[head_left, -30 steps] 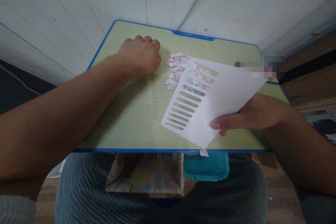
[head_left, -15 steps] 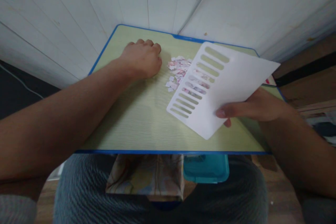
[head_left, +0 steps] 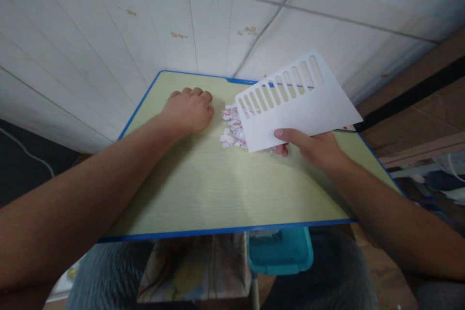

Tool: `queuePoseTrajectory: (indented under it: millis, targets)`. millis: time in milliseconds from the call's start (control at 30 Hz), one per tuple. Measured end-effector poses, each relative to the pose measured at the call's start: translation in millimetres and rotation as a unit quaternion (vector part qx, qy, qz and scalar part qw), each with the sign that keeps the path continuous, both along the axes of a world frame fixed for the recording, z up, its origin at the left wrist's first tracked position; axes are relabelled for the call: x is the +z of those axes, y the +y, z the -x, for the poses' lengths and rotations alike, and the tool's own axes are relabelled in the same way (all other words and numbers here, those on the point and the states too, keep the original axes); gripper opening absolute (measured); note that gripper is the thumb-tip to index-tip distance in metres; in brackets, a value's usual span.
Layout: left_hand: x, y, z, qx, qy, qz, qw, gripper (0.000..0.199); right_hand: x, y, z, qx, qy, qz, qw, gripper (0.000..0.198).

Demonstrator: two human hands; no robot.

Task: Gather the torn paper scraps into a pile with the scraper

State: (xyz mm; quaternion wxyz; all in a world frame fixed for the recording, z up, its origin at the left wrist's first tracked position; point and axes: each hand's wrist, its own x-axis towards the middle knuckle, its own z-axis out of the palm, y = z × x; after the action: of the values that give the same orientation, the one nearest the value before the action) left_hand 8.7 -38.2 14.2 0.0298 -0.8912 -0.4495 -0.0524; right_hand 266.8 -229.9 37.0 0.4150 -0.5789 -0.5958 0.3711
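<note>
In my right hand (head_left: 308,147) is a white plastic scraper (head_left: 298,111) with a row of long slots near one edge. The thumb lies on its upper face and the fingers are underneath. The scraper is held tilted over a pile of small torn paper pieces (head_left: 232,128), pinkish and white, and hides part of it. To the left of the pile, my left hand (head_left: 189,109) rests on the table with its back up and fingers curled in. Whatever it may hold is hidden. A gap separates this hand from the paper pieces.
The pale yellow-green table (head_left: 203,193) has a blue edge and stands against a white panelled wall (head_left: 163,24). Below its front edge are an open turquoise container (head_left: 279,256) and a patterned box (head_left: 203,271). A cable runs up the wall.
The scraper has turned, so its slotted edge now faces the wall, and my right hand has moved in toward the pile. My left hand keeps its place on the table. The view has tilted upward.
</note>
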Motion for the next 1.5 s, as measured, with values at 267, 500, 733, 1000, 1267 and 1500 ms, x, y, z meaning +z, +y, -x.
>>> queuePoseTrajectory:
  millis: [267, 500, 733, 1000, 1267, 1500]
  targets:
    - [-0.7, 2, 4, -0.019, 0.004, -0.017, 1.0, 0.056, -1, 5, -22, -0.187, -0.011, -0.074, 0.979, 0.031]
    - [-1.1, 0, 1, -0.004, 0.035, -0.025, 0.999, 0.052, -7, 9, -5, -0.155, -0.016, -0.061, 0.986, 0.024]
    - [-1.3, -1, 0, 0.001, 0.032, -0.025, 0.999, 0.048, -10, 14, -2, -0.168, -0.051, -0.091, 0.98, 0.03]
    - [-1.6, -1, 0, -0.005, 0.038, -0.027, 0.999, 0.047, -10, 10, -17, -0.184, -0.136, -0.106, 0.968, 0.044]
    - [1.1, -3, -2, 0.004, 0.041, -0.017, 0.999, 0.049, -15, 12, -4, -0.064, -0.17, -0.072, 0.981, 0.042]
    - [1.7, -3, -2, 0.003, 0.045, -0.016, 0.999, 0.047, -12, 16, -14, -0.139, -0.134, -0.054, 0.98, 0.044]
